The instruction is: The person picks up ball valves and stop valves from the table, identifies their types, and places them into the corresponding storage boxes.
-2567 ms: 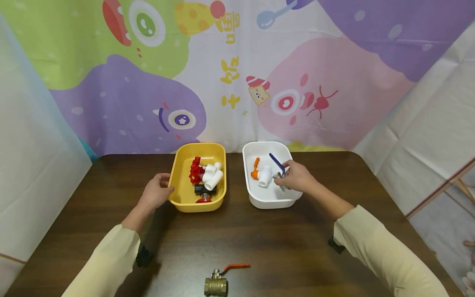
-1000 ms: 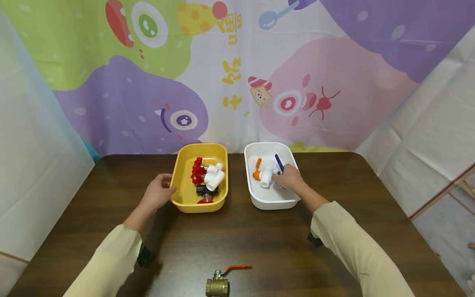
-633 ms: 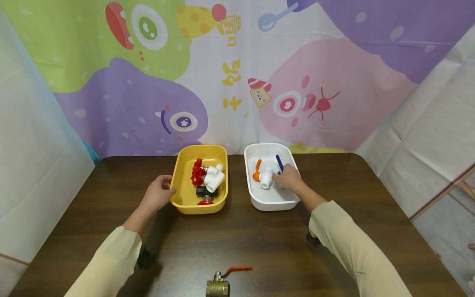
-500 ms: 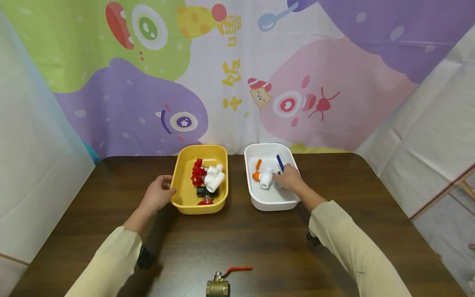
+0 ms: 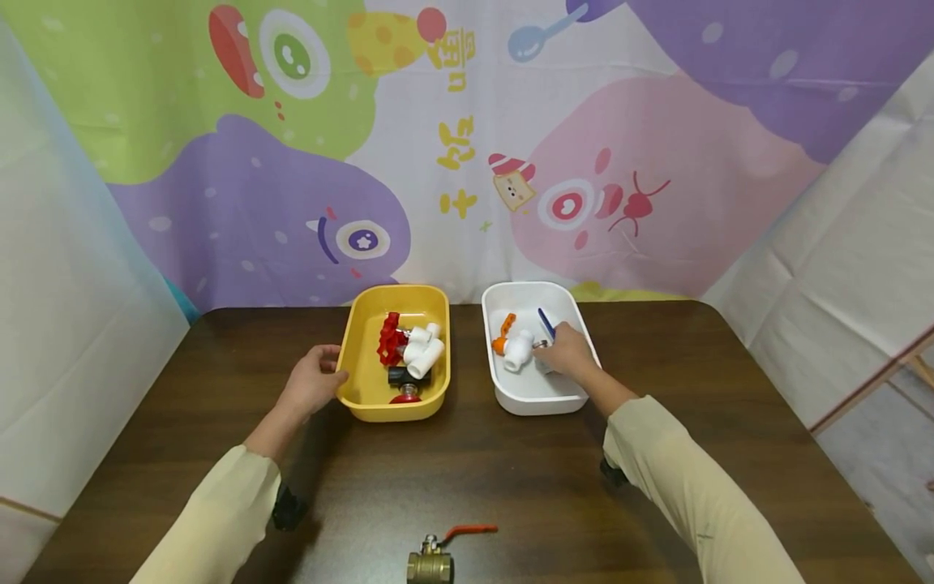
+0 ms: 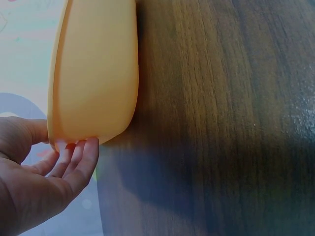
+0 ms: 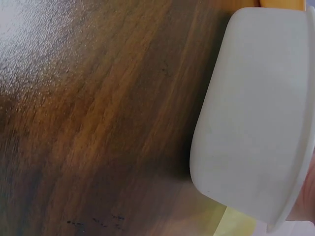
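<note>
Left hand (image 5: 312, 388) sits against the near left corner of the yellow tub (image 5: 362, 388), thumb up at the rim and fingers (image 6: 78, 160) laid nearly straight along the outer wall, touching it rather than clamping it. The forearm runs back toward the near left edge of the desk (image 5: 511, 462) in a cream sleeve (image 5: 219, 519). That tub stands toward the far edge, left of centre, holding a red handwheel valve (image 5: 389, 338), white pipe fittings (image 5: 423, 350), a black fitting (image 5: 404, 375) and a red-capped piece (image 5: 404, 397) at its near end.

Right hand (image 5: 567, 354) is down inside the white tub (image 5: 536, 401), which stands just beside the yellow one, a narrow gap between them. Wrist bent over the tub's right rim, knuckles up, fingers curled forward on a small metal piece (image 5: 538, 345); the blue handle (image 5: 545, 322) sticks out just beyond the fingertips. How tightly it pinches cannot be told. Just left of the hand lies a white valve with an orange handle (image 5: 511, 345).

At the near edge, centre, a brass ball valve (image 5: 430, 561) with a red lever, well apart from both hands.
</note>
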The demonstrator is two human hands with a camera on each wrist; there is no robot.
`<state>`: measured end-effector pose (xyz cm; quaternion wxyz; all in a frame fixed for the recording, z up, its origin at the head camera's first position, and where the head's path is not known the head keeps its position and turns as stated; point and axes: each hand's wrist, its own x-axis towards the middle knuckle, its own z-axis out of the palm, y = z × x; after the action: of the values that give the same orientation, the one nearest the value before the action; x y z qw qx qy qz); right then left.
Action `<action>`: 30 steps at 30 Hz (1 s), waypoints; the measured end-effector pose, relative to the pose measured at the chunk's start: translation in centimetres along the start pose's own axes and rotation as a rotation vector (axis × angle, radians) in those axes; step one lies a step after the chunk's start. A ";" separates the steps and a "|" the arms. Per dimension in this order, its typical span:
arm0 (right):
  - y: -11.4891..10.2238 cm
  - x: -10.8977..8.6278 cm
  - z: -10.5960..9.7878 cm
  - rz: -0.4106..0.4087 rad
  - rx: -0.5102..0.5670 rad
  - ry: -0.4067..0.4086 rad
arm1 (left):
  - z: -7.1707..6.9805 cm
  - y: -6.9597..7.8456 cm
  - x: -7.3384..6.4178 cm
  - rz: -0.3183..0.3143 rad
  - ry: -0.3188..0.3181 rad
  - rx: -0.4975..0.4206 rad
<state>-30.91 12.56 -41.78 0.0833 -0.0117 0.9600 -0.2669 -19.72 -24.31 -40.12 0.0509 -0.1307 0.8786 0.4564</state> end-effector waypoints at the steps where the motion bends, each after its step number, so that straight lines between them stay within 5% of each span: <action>1: 0.0 0.0 0.1 -0.004 -0.008 0.010 | 0.0 0.0 0.0 0.000 -0.001 0.000; 30: -0.1 0.3 0.3 0.019 -0.031 0.005 | 0.1 -0.1 0.1 0.000 -0.001 0.005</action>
<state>-31.18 12.32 -42.04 0.0832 -0.0033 0.9644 -0.2511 -19.76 -24.28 -40.23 0.0516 -0.1304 0.8799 0.4541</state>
